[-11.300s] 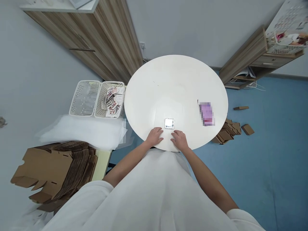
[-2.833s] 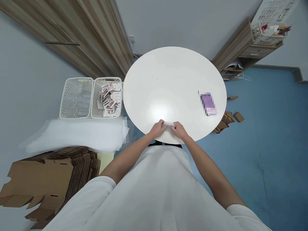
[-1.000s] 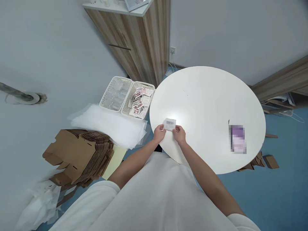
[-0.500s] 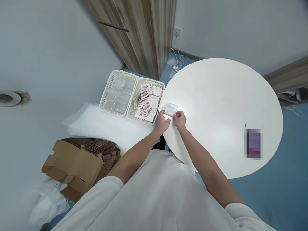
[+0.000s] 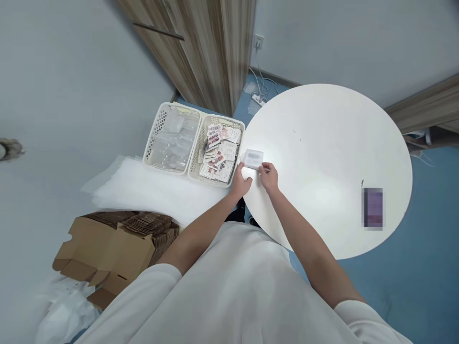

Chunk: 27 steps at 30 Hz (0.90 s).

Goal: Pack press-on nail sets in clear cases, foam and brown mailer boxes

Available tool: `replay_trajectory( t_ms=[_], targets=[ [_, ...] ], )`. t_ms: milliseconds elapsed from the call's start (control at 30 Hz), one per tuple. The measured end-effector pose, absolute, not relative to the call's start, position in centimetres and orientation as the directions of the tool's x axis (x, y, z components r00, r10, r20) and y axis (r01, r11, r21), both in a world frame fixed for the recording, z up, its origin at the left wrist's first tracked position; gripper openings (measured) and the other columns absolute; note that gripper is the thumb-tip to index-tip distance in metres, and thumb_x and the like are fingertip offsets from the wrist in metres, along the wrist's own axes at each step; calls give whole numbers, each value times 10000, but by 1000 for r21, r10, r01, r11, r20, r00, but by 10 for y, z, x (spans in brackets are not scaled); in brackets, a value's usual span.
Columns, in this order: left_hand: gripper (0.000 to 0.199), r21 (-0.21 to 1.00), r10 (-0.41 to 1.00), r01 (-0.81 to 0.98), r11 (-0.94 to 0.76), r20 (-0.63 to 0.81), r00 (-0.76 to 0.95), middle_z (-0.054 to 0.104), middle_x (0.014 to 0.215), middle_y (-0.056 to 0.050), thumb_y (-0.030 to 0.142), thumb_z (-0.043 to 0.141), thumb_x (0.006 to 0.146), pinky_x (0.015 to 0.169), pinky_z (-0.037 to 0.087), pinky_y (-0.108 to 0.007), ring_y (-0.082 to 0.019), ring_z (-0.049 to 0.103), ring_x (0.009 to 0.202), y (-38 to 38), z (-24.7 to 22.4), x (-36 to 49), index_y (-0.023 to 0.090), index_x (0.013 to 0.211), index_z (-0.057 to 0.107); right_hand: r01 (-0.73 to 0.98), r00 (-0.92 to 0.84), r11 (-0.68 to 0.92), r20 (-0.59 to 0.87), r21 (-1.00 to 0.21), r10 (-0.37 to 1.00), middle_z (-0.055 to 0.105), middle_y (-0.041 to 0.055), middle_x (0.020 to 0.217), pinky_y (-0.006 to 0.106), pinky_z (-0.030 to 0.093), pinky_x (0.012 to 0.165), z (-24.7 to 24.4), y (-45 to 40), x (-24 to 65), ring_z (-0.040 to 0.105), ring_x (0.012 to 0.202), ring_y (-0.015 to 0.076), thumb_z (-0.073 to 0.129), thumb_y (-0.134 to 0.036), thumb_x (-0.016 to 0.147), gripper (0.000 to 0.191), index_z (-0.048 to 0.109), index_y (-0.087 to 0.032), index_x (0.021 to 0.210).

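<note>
The small white packet (image 5: 253, 158) lies just beyond the two hands, near the left edge of the white worktop (image 5: 322, 143) and just beside the basket of printed cards (image 5: 220, 155); the right hand (image 5: 268, 177) has its fingers closed at the packet's near right corner; the left hand (image 5: 241, 184) is partly open, thumb spread from the fingers, its fingertips at the near left corner, though whether they grip it I cannot tell. The packet's contents show only as a blurred greyish patch; a purple item (image 5: 374, 208) at the right of the worktop is pixelated; the left arm partly covers the stack of flat cardboard boxes (image 5: 107, 248); the wooden cabinet (image 5: 201, 48) is cut off at the top.
</note>
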<state>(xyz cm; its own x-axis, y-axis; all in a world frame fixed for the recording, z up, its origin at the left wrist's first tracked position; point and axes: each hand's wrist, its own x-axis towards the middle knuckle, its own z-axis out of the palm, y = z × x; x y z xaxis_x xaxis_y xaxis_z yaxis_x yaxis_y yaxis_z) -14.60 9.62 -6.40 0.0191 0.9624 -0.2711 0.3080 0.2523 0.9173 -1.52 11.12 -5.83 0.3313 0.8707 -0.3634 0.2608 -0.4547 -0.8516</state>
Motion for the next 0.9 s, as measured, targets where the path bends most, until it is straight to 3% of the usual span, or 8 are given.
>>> replay_trajectory(
  t_ms=[367, 733, 900],
  targets=[
    [626, 913, 976, 362, 186, -215, 40, 253, 1407, -72, 108, 496, 726, 1053, 264, -367, -195, 240, 1295, 79, -47, -146, 211, 1299, 267, 239, 330, -464, -378, -853, 865, 499, 51, 1153, 324, 443, 759, -41, 81, -3, 551, 776, 130, 483, -370, 729, 373, 478, -231, 1075],
    [429, 917, 986, 377, 130, -161, 51, 383, 1331, -84, 138, 470, 748, 1024, 308, -378, -196, 317, 1258, 30, -41, -134, 193, 1172, 436, 113, 334, -533, -473, -838, 815, 525, 68, 1111, 331, 463, 706, -20, -4, 41, 579, 730, 137, 536, -381, 698, 383, 503, -224, 1046],
    [319, 910, 989, 393, 132, -150, 15, 489, 1227, -86, 144, 476, 746, 993, 349, -389, -202, 411, 1190, 7, -30, -122, 187, 1059, 521, 104, 244, -518, -484, -849, 841, 563, 68, 1010, 329, 469, 680, -3, -20, 53, 578, 715, 145, 564, -399, 675, 372, 535, -204, 991]
  ],
)
